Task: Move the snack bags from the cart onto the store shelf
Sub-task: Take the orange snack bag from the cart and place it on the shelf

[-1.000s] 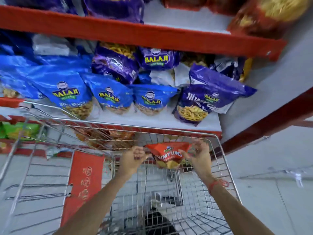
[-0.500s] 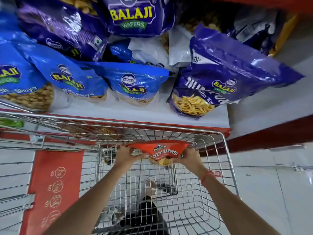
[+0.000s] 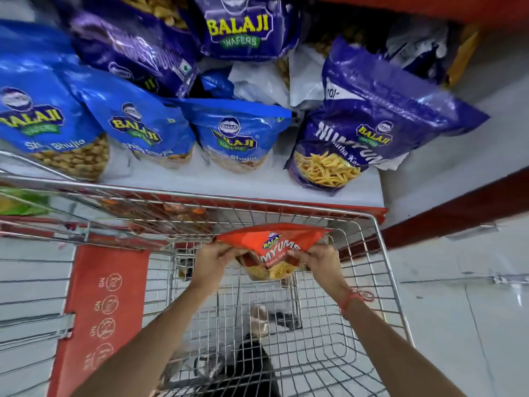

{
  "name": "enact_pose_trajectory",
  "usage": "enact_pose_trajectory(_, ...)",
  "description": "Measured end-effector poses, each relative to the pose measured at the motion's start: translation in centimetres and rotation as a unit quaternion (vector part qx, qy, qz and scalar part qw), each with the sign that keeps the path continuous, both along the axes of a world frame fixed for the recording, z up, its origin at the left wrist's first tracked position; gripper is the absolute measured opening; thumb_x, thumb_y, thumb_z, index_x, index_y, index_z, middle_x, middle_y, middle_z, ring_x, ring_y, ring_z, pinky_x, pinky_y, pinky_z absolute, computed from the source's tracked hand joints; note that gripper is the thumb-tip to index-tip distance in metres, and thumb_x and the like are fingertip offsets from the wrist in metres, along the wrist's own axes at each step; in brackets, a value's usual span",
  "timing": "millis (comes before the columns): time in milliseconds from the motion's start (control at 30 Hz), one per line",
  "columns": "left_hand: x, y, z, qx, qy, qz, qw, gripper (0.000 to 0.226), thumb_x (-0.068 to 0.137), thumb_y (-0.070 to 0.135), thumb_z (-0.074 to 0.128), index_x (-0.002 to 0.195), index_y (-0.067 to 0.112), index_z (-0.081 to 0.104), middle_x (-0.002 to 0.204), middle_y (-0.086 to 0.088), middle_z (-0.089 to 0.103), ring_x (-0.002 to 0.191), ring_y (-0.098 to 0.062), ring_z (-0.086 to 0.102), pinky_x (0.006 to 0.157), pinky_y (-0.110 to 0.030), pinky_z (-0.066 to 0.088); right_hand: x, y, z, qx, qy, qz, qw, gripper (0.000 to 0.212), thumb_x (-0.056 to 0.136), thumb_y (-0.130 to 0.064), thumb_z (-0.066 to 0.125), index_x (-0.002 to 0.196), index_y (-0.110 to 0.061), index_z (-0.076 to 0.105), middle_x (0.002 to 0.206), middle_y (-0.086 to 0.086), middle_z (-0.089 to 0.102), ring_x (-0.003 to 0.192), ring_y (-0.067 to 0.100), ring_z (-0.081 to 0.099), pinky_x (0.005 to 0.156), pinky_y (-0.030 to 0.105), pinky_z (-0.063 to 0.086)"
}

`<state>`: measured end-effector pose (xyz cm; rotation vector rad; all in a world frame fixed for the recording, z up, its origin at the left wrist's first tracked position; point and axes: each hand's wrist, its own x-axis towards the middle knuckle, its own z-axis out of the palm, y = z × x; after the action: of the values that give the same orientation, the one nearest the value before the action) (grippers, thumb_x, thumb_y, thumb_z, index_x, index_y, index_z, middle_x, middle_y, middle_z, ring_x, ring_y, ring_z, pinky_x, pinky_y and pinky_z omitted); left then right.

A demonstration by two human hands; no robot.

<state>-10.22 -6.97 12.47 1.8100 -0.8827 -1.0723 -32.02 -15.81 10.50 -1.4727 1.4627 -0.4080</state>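
Note:
An orange-red snack bag [image 3: 272, 245] hangs above the wire cart [image 3: 380, 253], just inside its far rim. My left hand [image 3: 213, 260] pinches the bag's left top corner and my right hand [image 3: 317, 260] pinches its right one. Beyond the cart lies the white store shelf [image 3: 252, 186] with a red front edge. On it lean three blue snack bags [image 3: 137, 124] in a row and a purple snack bag [image 3: 369, 124] at the right. More purple bags [image 3: 240, 27] are stacked behind them.
A red child-seat flap [image 3: 106, 308] with warning symbols hangs on the cart's left. A lower shelf with orange and green bags [image 3: 20, 202] shows through the cart's wire. A grey wall with a dark red rail [image 3: 458, 213] is to the right. A dark shoe shows below the cart floor.
The view has closed in on the shelf and dropped, so the upper red shelf left the picture. Both hands kept hold of the orange-red bag, which now sits slightly higher, near the cart's far rim.

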Motion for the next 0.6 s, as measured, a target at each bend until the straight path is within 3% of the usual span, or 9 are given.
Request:
enact_pose_trajectory(67,-0.1,0.2,0.6,-0.028,0.003,0.010,1.000,0.018,0.077,-0.004,0.066,0.084,0.012,0.070,0.049,0.029,0.065,0.045,0.017,0.054,0.049,0.000,0.039,-0.4,0.4,0.5,0.009,-0.031,-0.020,0.999,0.028,0.077,-0.023,0.079,0.055,-0.010,0.067,0.036,-0.016,0.059,0.029,0.001,0.041,0.036,0.017,0.035)
enact_pose_trajectory(167,0.1,0.5,1.3,-0.044,0.015,0.025,0.999,0.024,0.078,-0.001,0.065,0.073,0.021,0.074,0.051,0.029,0.064,0.049,0.015,0.056,0.053,-0.003,0.041,-0.4,0.6,1.9,0.008,-0.065,-0.041,0.997,0.033,0.075,-0.014,0.080,0.048,-0.007,0.062,0.035,-0.014,0.057,0.034,0.004,0.058,0.042,0.017,0.047)
enact_pose_trajectory(267,0.8,1.2,5.6,-0.098,0.025,0.037,0.994,0.015,0.078,-0.008,0.062,0.073,0.000,0.073,0.042,0.026,0.060,0.048,0.014,0.052,0.050,-0.003,0.039,0.4,1.4,6.4,-0.035,-0.112,-0.059,0.991,0.038,0.074,-0.015,0.081,0.051,-0.003,0.054,0.030,-0.011,0.042,0.028,0.000,0.039,0.035,0.013,0.036)
enact_pose_trajectory(333,1.2,1.2,9.2,-0.149,0.023,0.047,0.987,0.014,0.077,-0.005,0.064,0.080,0.005,0.073,0.049,0.026,0.065,0.055,0.014,0.056,0.054,-0.002,0.043,1.1,1.5,9.8,-0.070,-0.137,-0.044,0.987,0.044,0.073,-0.018,0.082,0.049,-0.010,0.046,0.031,-0.010,0.032,0.032,0.002,0.027,0.036,0.012,0.025)
enact_pose_trajectory(400,1.8,1.0,12.4,-0.190,0.040,0.055,0.979,0.020,0.075,0.000,0.068,0.073,0.018,0.075,0.058,0.024,0.071,0.062,0.010,0.059,0.059,-0.005,0.047,1.6,1.0,12.7,-0.117,-0.166,-0.024,0.979,0.055,0.070,-0.027,0.084,0.046,-0.012,0.037,0.038,-0.012,0.031,0.043,0.001,0.026,0.043,0.018,0.024)
enact_pose_trajectory(467,2.2,0.4,15.5,-0.226,0.056,0.053,0.971,0.029,0.075,0.000,0.068,0.060,0.024,0.073,0.055,0.019,0.070,0.058,0.006,0.058,0.059,-0.010,0.048,1.9,0.4,15.6,-0.125,-0.209,-0.021,0.970,0.069,0.059,-0.052,0.085,0.050,0.005,0.046,0.051,-0.004,0.049,0.056,0.009,0.041,0.057,0.026,0.036)
enact_pose_trajectory(533,2.4,-0.3,18.8,-0.264,0.077,0.050,0.960,0.033,0.076,-0.002,0.067,0.051,0.019,0.070,0.049,0.015,0.064,0.054,0.001,0.053,0.058,-0.016,0.048,2.3,-0.2,18.9,-0.154,-0.245,-0.018,0.957,0.086,0.052,-0.065,0.082,0.064,0.015,0.054,0.063,0.005,0.054,0.067,0.013,0.042,0.064,0.034,0.037)
enact_pose_trajectory(600,2.5,-1.2,22.6,-0.301,0.073,0.047,0.950,0.025,0.077,0.000,0.067,0.057,0.016,0.070,0.048,0.013,0.063,0.051,-0.003,0.049,0.051,-0.019,0.046,2.5,-0.8,22.9,-0.196,-0.258,-0.017,0.946,0.090,0.050,-0.069,0.081,0.068,0.016,0.057,0.067,0.004,0.053,0.071,0.013,0.039,0.066,0.035,0.035)
